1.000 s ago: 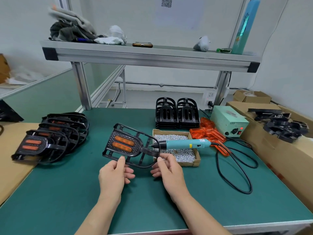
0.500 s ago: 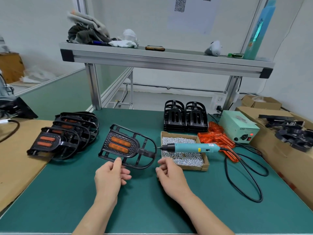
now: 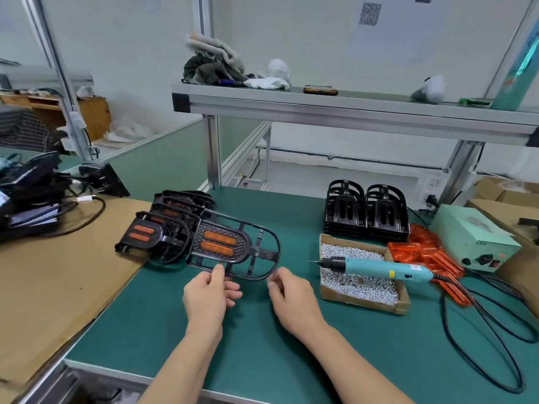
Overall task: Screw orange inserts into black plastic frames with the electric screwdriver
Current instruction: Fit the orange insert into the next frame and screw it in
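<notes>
My left hand (image 3: 208,293) pinches the finished frame (image 3: 233,250) by its near edge, right hand (image 3: 288,295) loose and empty; looks like stacking step, next set it on the pile (image 3: 163,228).

Bright even light, soft shadows, edges bowed, slight blur
</notes>
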`<state>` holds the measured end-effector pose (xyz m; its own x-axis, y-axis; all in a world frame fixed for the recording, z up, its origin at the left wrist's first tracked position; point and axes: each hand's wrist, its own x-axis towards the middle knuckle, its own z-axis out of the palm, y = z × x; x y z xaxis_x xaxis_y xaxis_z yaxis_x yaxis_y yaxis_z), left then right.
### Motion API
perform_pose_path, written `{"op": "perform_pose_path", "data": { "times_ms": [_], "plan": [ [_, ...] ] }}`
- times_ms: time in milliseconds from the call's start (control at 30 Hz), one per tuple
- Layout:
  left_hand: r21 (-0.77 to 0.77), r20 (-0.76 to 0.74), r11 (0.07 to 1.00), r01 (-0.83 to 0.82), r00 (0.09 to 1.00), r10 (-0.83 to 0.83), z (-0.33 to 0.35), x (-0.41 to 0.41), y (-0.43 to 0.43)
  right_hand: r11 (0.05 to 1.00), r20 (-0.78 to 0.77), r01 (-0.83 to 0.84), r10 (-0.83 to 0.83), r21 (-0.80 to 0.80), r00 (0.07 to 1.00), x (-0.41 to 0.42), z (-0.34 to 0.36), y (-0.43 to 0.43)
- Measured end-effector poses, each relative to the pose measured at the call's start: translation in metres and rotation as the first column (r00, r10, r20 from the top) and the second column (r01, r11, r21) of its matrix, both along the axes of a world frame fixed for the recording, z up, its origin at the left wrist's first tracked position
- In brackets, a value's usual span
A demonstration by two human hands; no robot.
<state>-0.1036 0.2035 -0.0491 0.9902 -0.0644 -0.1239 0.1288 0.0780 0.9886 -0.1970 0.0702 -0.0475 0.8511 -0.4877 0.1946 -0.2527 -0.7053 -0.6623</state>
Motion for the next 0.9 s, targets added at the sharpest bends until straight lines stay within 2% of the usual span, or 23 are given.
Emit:
{"op": "perform_pose_path", "data": {
  "times_ms": [267,533,900],
  "plan": [
    [0.016,0.000,0.989,-0.147,0.989,0.147,0.010,0.029,0.033,0.998,0.034,0.010,-0.012,0.062,0.999,0.002,-0.009,-0.003],
    [0.108,-0.030,0.951,-0.290,0.955,0.295,0.019,0.060,0.064,0.994,0.047,0.003,-0.008,0.107,0.999,0.003,-0.012,-0.006],
    [0.157,-0.161,0.954,-0.255,0.946,0.280,0.013,0.096,0.105,0.995,0.063,-0.001,-0.005,0.097,0.998,0.004,-0.013,-0.007]
  ]
}}
